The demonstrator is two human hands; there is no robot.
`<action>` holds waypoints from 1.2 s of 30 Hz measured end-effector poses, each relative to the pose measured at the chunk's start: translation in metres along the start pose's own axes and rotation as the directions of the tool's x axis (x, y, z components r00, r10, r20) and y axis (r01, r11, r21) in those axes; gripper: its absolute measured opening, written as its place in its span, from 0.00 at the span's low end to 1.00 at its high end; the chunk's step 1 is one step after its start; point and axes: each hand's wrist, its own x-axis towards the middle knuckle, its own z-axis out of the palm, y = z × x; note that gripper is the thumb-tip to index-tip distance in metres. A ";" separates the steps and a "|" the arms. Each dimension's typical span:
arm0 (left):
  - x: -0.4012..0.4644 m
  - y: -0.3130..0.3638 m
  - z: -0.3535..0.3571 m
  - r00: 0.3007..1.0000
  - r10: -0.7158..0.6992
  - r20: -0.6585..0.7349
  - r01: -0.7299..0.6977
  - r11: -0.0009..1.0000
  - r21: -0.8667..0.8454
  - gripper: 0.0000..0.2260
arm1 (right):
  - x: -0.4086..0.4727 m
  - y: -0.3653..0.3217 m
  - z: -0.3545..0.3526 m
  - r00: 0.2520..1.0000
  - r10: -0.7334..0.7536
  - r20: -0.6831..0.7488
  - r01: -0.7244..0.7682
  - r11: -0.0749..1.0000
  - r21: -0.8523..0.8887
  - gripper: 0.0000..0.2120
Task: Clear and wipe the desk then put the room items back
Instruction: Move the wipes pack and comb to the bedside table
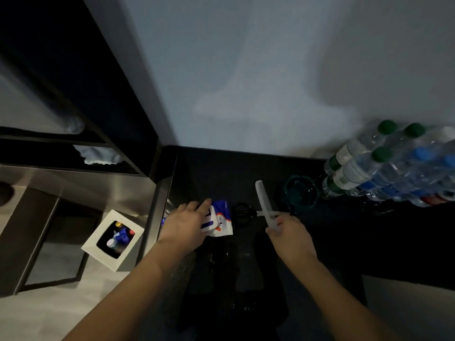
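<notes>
On the dark desk lie white and blue packets near the left edge. My left hand rests on them with fingers stretched out over the top packet. My right hand pinches the handle of a white comb, which points away toward the wall. Black scissors lie between the packets and the comb, their blades partly hidden under the comb. A teal glass cup stands just right of the comb.
Several water bottles with green and blue caps crowd the back right of the desk. A white bin with rubbish inside stands on the floor to the left. Dark shelving rises at the left.
</notes>
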 end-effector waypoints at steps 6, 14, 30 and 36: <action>-0.079 0.022 -0.031 0.963 -0.141 -0.228 0.105 0.981 -0.161 0.37 | -0.073 -0.031 -0.020 0.973 -0.224 -0.062 0.232 0.959 0.161 0.06; -0.230 0.019 -0.032 0.762 -0.527 -0.377 0.246 0.773 -0.584 0.35 | -0.171 -0.068 -0.008 0.908 -0.413 -0.065 0.407 0.839 0.360 0.11; -0.498 -0.190 0.009 0.338 -0.905 -0.258 0.306 0.365 -0.879 0.23 | -0.384 -0.282 0.138 0.597 -0.793 0.126 0.723 0.599 0.345 0.09; -0.599 -0.304 0.038 0.225 -0.958 -0.180 0.273 0.239 -0.932 0.13 | -0.460 -0.381 0.246 0.559 -0.812 0.169 0.725 0.577 0.376 0.08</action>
